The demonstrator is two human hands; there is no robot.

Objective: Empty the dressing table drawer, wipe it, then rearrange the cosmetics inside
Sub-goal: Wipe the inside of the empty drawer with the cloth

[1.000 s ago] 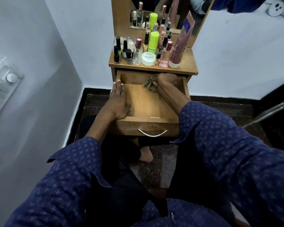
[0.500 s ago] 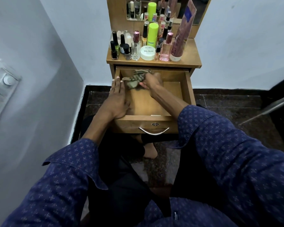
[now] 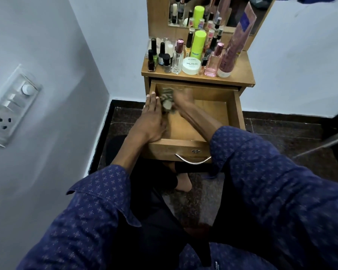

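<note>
A white-walled corner: the wooden drawer (image 3: 213,114) stands pulled out. The left hand (image 3: 151,117) lies flat along its left wall — the blurred right hand (image 3: 181,99) clutches a cloth (image 3: 167,101) in the back-left corner.

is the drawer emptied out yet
Yes: the open drawer shows bare wood, holding only the cloth under the right hand.

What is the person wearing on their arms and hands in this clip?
Both arms are in a dark navy shirt with a small, pale repeating star-like print. The left sleeve is pushed up with an open, flared cuff; the right sleeve is also drawn back, baring the forearm. The left hand and right hand are bare: no gloves, rings or watch visible.
</note>
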